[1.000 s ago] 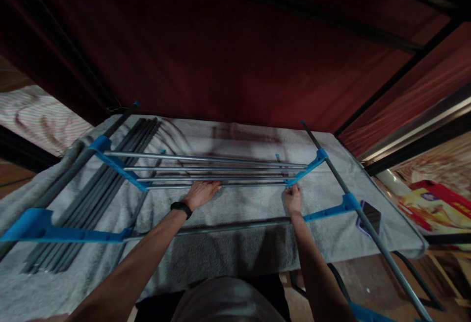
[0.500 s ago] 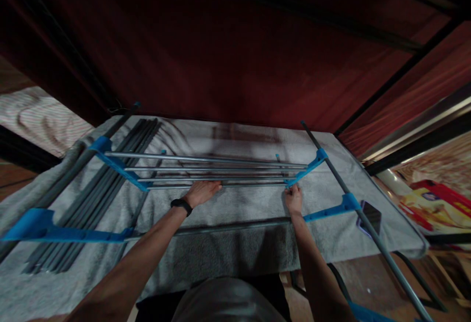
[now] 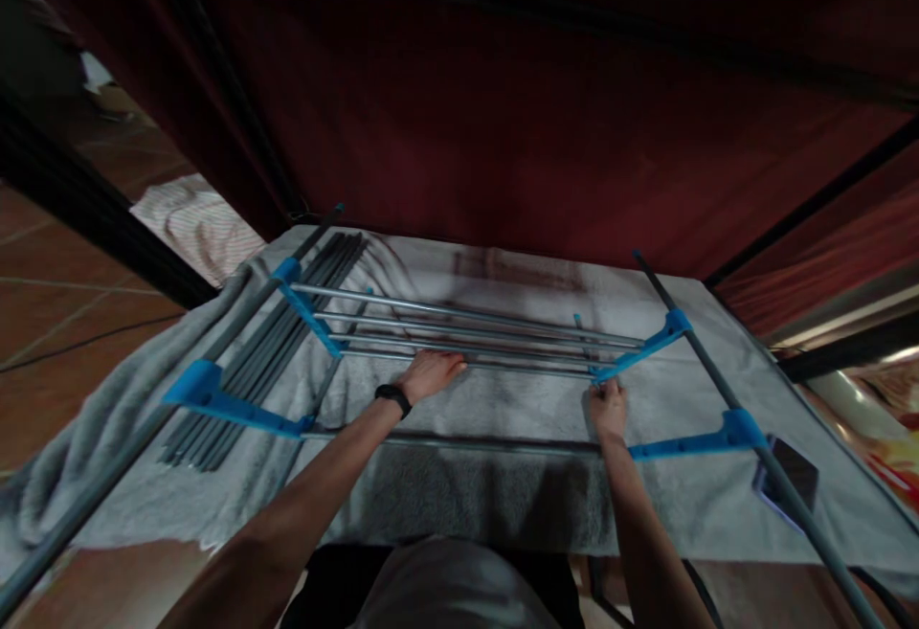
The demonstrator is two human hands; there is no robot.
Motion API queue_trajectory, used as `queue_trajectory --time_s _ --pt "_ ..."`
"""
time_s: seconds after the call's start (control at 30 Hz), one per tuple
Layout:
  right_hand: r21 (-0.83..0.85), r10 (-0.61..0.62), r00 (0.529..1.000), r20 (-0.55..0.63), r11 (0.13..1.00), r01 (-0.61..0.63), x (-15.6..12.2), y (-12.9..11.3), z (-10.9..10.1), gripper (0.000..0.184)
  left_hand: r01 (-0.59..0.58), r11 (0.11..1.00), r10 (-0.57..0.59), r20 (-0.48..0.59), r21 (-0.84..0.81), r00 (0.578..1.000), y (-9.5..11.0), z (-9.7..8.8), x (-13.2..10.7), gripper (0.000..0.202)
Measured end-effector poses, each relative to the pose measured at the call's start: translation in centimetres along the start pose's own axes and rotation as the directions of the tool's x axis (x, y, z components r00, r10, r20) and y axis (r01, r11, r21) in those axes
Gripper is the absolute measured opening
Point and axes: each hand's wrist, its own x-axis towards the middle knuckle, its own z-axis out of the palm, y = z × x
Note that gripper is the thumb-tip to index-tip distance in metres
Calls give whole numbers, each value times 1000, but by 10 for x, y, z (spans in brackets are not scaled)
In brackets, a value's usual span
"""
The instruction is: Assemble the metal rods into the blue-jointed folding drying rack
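A frame of grey metal tubes and blue plastic brackets lies on a towel-covered table. My left hand [image 3: 433,373], with a black wristband, is closed over the nearest crossbar [image 3: 524,368] of the upper set. At that set's right end, my right hand [image 3: 609,406] has its fingers closed just below the blue bracket [image 3: 641,349], around the thin side tube [image 3: 583,337]; the forearm hides the tube's lower part. A lone crossbar [image 3: 459,443] runs beneath both forearms. Its left blue bracket [image 3: 234,407] and right blue bracket [image 3: 693,440] join long side poles.
Several loose grey tubes [image 3: 277,356] lie in a bundle at the left, partly under the frame. A phone [image 3: 794,481] rests on the right side beneath the long pole [image 3: 811,519]. Dark red fabric [image 3: 488,131] hangs behind the table.
The view has swung left, so everything appears farther right. Both hands stay at about the same places on the frame.
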Motion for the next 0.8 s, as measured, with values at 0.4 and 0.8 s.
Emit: queue_trajectory --time_s 0.4,0.8 --pt "-28 -32 999 22 999 32 2 11 0 17 55 998 -52 -75 26 996 0 5 -10 33" --pt "-31 -5 1000 21 999 6 3 8 0 15 28 999 -26 -40 43 999 -6 3 -6 38"
